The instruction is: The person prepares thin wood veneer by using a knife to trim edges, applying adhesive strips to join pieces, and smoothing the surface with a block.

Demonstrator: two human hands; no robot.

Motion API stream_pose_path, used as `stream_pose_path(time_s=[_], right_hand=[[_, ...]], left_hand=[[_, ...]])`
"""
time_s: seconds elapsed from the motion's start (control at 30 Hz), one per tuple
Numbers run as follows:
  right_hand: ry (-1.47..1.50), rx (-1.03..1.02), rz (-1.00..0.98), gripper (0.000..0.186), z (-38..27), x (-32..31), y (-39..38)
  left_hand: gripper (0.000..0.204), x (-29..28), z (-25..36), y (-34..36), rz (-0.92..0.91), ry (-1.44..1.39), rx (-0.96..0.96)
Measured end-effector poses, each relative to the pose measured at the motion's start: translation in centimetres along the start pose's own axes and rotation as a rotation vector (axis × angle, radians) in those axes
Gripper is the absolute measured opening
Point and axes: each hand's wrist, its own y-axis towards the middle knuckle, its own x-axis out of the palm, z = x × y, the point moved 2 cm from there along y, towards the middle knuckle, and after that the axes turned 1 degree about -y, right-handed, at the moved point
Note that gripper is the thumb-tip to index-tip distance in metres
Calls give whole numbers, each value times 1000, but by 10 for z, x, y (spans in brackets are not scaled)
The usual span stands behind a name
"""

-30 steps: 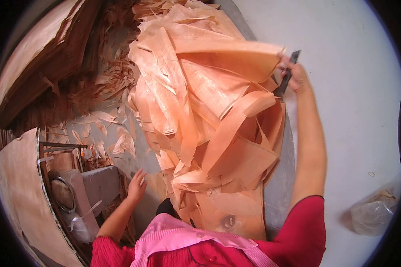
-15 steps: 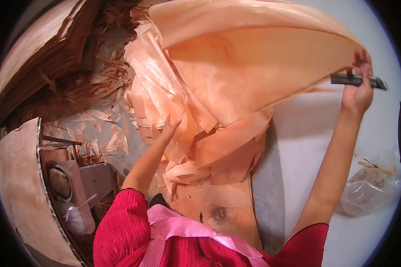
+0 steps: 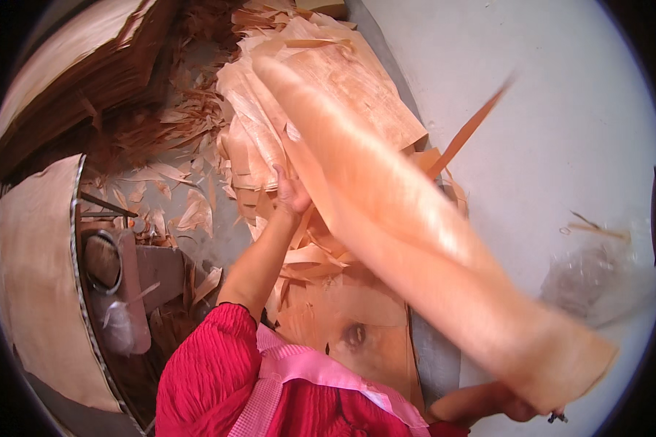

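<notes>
A long, thin sheet of orange-tan wood veneer [image 3: 415, 218] is folded over on itself and slants from the upper middle to the lower right, blurred by motion. My right hand [image 3: 519, 408] grips its near right end, mostly hidden beneath the sheet. The small dark end of a cutter knife [image 3: 557, 417] sticks out by that hand. My left hand [image 3: 294, 195] touches the sheet's left edge, thumb apart, some fingers hidden. Below lies a pile of veneer sheets [image 3: 361, 80] with torn strips. A loose veneer strip [image 3: 475, 125] juts up right of the sheet.
A thick veneer stack [image 3: 73, 65] stands at upper left, scraps [image 3: 193, 211] littering the floor beside it. At left are a tan board [image 3: 36, 284] and a machine part with a round opening [image 3: 103, 261]. A clear plastic bag [image 3: 587, 284] lies on the pale surface at right.
My right hand has swung from the upper right down to the lower right, pulling the sheet's end along and uncovering the pile. My left hand has shifted slightly right.
</notes>
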Motion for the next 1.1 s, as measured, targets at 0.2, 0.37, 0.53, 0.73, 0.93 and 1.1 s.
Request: stream_pose_path(time_s=[0.2,0.37,0.53,0.73,0.93,1.1], right_hand=[[-26,-38,97,22,-133,-106,-31],[106,147,27,19,-191,-187,-67],[267,396,150,20,-224,-173,-101],[-186,77,-355,43,-184,-164,-162],[416,1011,-752,27,-159,-108,-300],[318,1384,-513,22,-209,-85,-425]], left_hand=[[67,87,-41,-99,-312,87,104],[62,146,-18,-195,-631,248,500],[54,228,28,-361,-922,296,698],[48,317,128,-631,-933,749,1194],[34,302,233,-828,-854,742,996],[68,155,370,-973,-77,1513,1356]])
